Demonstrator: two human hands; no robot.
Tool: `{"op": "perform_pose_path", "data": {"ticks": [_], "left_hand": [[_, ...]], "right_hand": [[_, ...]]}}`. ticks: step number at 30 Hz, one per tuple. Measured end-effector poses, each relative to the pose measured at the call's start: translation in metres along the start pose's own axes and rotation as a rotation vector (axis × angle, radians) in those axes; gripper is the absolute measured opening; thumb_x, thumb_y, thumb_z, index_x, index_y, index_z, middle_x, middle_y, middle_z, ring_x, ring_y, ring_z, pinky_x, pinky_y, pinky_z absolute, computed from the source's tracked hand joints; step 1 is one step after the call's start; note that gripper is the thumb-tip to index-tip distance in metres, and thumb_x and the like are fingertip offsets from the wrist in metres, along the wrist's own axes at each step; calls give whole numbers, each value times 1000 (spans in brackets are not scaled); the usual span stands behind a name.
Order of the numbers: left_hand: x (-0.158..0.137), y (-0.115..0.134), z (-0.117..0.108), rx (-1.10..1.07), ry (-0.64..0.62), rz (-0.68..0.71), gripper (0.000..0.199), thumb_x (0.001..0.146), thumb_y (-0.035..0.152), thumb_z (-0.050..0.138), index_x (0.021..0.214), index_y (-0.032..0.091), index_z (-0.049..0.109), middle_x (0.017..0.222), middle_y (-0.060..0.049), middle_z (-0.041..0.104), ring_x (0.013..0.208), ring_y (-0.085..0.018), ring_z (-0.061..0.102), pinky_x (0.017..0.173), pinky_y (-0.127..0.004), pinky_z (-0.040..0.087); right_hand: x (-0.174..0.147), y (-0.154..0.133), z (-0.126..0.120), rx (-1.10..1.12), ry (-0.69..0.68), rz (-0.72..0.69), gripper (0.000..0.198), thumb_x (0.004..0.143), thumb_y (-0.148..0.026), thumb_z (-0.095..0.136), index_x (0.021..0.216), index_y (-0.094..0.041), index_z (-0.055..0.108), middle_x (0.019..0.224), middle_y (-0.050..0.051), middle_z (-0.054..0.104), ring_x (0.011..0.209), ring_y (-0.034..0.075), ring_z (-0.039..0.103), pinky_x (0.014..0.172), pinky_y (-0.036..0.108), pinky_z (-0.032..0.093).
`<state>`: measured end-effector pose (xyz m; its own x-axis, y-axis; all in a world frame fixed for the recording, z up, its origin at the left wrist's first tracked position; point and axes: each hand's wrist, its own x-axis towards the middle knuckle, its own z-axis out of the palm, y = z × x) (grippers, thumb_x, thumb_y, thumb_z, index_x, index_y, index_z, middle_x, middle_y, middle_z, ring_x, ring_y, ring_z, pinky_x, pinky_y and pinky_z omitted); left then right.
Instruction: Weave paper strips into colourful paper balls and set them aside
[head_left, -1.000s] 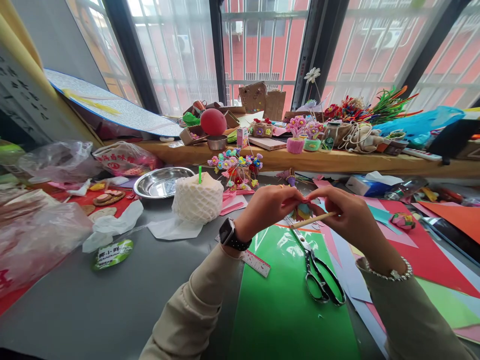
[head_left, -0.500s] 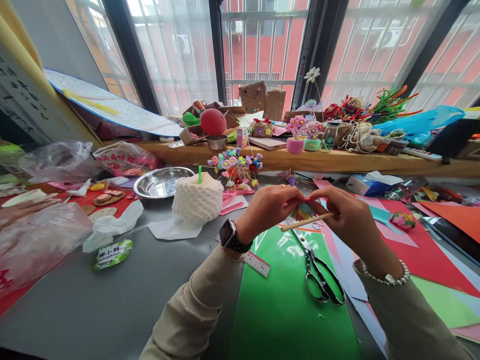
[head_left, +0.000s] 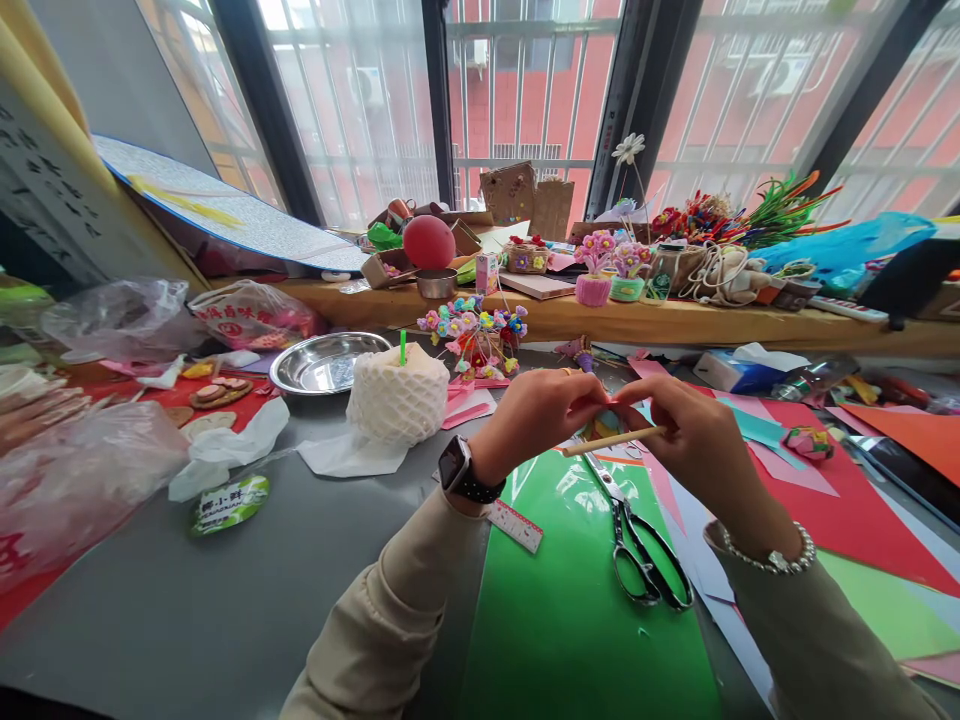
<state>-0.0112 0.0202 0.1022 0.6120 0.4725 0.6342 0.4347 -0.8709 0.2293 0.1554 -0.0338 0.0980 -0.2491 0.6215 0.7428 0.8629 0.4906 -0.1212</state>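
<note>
My left hand [head_left: 536, 412] and my right hand [head_left: 694, 430] meet above the table, fingertips pinched together on a small multicoloured paper piece [head_left: 606, 422]. A thin wooden stick [head_left: 611, 441] lies across my right hand's fingers, pointing left. A smartwatch sits on my left wrist and a bead bracelet on my right. Below the hands lie a green paper sheet [head_left: 570, 600], black-handled scissors [head_left: 637, 545] and a short ruler [head_left: 514, 525].
A white foam-netted round object [head_left: 397, 394] and a steel bowl [head_left: 326, 362] stand at left centre, with plastic bags [head_left: 82, 470] further left. Coloured paper sheets [head_left: 847, 500] spread to the right. A wooden shelf [head_left: 675, 322] holding craft flowers runs under the window.
The stick's tip has swung slightly leftward and my hands shifted a little. The view has tilted down a touch.
</note>
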Motion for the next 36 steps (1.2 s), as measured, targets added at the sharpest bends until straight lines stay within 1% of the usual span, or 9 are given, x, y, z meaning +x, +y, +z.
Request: {"op": "perform_pose_path", "data": {"ticks": [4, 7, 9, 12, 16, 19, 22, 29, 36], "left_hand": [[0, 2, 1, 39, 1, 14, 7, 73, 21, 54, 74, 17, 61, 66, 0, 63, 59, -8, 56, 55, -20, 40], [0, 3, -1, -53, 4, -6, 8, 75, 23, 54, 75, 17, 60, 69, 0, 63, 62, -8, 56, 57, -21, 42], [1, 2, -4, -212, -24, -26, 12, 75, 27, 55, 78, 16, 59, 75, -2, 63, 67, -9, 57, 61, -21, 44], [2, -3, -5, -564, -55, -105, 23, 71, 30, 59, 87, 14, 55, 86, -6, 62, 76, -11, 58, 66, -22, 46], [1, -14, 4, -1041, -95, -238, 39, 72, 31, 58, 105, 16, 45, 95, -8, 61, 74, -11, 60, 64, -23, 48], [1, -17, 14, -1205, -124, -284, 37, 67, 32, 62, 99, 16, 50, 109, -9, 57, 80, -12, 60, 70, -25, 47], [1, -13, 19, -1241, -109, -324, 38, 64, 28, 66, 96, 16, 51, 109, -8, 57, 84, -14, 61, 75, -27, 47], [3, -5, 15, -1166, -49, -347, 32, 63, 26, 66, 89, 13, 51, 82, -4, 63, 72, -13, 61, 70, -28, 49], [3, -4, 14, -1112, -58, -366, 30, 63, 28, 66, 85, 13, 52, 77, -2, 61, 68, -11, 60, 67, -26, 49]], "right_hand": [[0, 1, 0, 4, -5, 13, 4, 76, -20, 51, 76, -20, 55, 52, -3, 46, 41, 8, 37, 40, 21, 31], [0, 1, -1, 39, -9, 41, 4, 75, -21, 52, 75, -20, 56, 52, -4, 45, 42, 8, 37, 41, 21, 30], [0, 1, -2, 79, -8, 80, 3, 74, -20, 54, 75, -20, 57, 51, -4, 44, 41, 7, 36, 40, 21, 29], [1, 0, -4, 159, 12, 158, 4, 72, -21, 57, 75, -18, 58, 48, -6, 41, 40, 7, 35, 38, 20, 28], [0, 1, -5, 269, 73, 281, 11, 72, -29, 59, 75, -18, 58, 46, -6, 40, 40, 7, 34, 38, 19, 28], [0, 3, -4, 336, 139, 363, 16, 72, -34, 59, 74, -18, 57, 48, -5, 45, 40, 7, 38, 37, 19, 29], [0, 5, -4, 390, 156, 388, 15, 73, -33, 58, 75, -19, 56, 51, -3, 51, 41, 8, 42, 37, 19, 32], [3, 6, -7, 311, 101, 371, 24, 72, -32, 59, 92, -19, 63, 52, -3, 52, 41, 7, 40, 37, 19, 29], [3, 6, -10, 316, 70, 382, 21, 73, -34, 58, 83, -18, 66, 52, -2, 55, 40, 6, 39, 36, 19, 26]]}}
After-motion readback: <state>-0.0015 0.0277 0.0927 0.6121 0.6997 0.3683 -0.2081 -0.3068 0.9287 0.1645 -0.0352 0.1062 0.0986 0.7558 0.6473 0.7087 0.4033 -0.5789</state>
